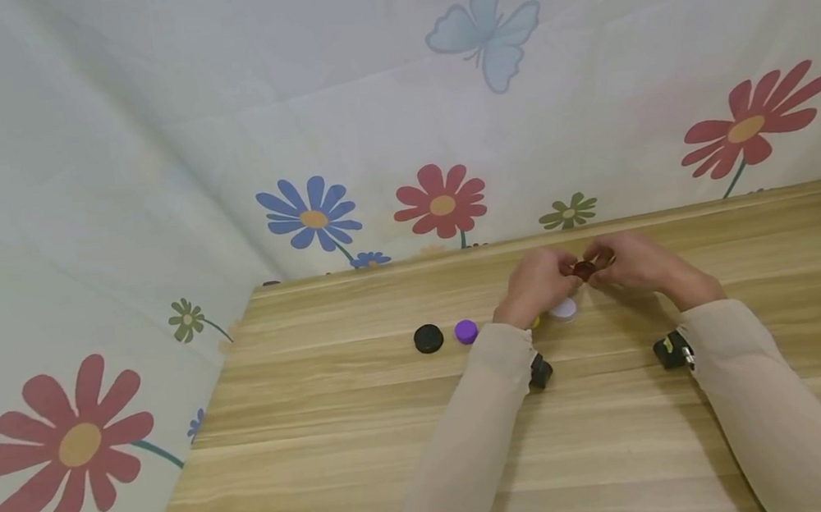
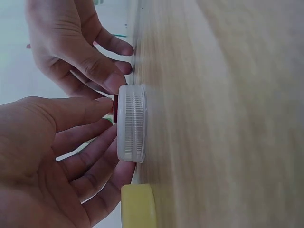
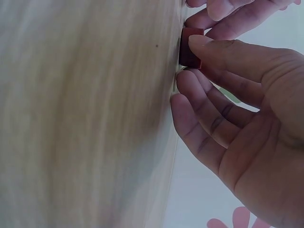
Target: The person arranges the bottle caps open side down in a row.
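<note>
A small dark red cap stands on the wooden table between both hands. My left hand pinches it from the left with thumb and fingertips. From the other side my right hand pinches the same cap; in the right wrist view its thumb lies on the red cap, the other fingers loosely bent near the tabletop. A white cap with a ridged side sits just in front and partly hides the red one in the left wrist view. A yellow cap lies beside the white cap, mostly covered by my left wrist in the head view.
Farther left on the table lie a purple cap and a larger black cap, in a rough row with the others. A white curtain printed with flowers and a butterfly hangs along the table's back and left edges.
</note>
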A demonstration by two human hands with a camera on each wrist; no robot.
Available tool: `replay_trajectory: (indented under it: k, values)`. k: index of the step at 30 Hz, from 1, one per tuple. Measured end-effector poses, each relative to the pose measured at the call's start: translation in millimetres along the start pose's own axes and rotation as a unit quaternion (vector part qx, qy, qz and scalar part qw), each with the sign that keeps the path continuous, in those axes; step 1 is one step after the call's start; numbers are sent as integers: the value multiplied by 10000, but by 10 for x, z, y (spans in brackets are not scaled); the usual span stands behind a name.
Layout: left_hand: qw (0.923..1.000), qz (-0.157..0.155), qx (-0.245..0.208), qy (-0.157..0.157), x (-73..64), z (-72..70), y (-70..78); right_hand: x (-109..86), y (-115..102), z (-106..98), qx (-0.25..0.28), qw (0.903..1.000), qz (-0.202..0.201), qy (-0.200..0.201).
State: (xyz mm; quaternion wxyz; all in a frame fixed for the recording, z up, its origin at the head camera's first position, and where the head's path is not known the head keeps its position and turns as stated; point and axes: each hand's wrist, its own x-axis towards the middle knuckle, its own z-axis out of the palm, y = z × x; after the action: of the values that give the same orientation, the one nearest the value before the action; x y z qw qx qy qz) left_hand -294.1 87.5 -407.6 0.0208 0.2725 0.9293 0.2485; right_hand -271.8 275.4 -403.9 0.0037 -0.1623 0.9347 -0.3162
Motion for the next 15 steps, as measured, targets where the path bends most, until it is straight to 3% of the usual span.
replay_trajectory:
  k: [15]
  values:
    - [9978,292,-591,-20,-30,-11,-50,-29,-59,-66,105,9993,315,-187]
